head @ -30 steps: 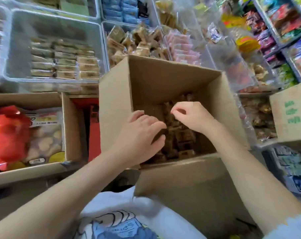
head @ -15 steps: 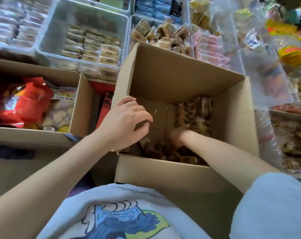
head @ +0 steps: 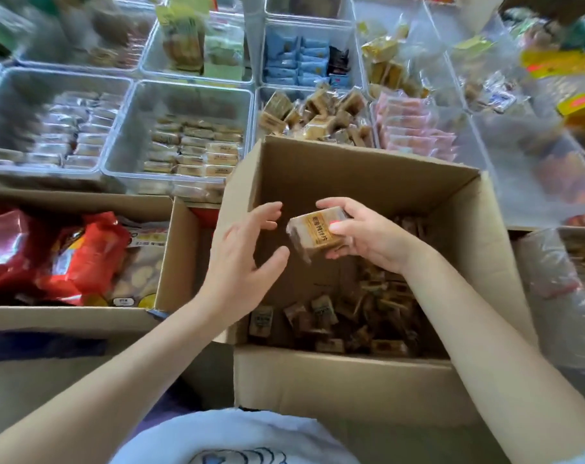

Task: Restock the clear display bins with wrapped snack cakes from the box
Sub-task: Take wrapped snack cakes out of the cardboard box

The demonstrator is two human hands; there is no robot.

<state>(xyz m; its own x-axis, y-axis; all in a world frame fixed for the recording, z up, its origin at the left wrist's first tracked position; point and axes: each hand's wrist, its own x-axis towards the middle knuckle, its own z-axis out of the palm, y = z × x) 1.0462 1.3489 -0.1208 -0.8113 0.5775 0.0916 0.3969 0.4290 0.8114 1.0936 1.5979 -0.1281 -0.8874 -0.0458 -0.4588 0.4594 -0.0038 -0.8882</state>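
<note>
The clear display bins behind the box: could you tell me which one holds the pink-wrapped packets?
The clear bin just beyond the box's far right corner; its pink packets stand out from the tan cakes beside it.

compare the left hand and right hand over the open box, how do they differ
The right hand grips a wrapped snack cake, fingers curled around it; the left hand holds nothing, fingers spread and relaxed. The left hand sits beside the cake without touching it. Both hover above the cardboard box of loose cakes.

Clear display bins (head: 184,95) side by side, rows of wrapped snack cakes (head: 197,152) inside, open cardboard box (head: 334,380) in front, second carton (head: 170,249) left
</note>
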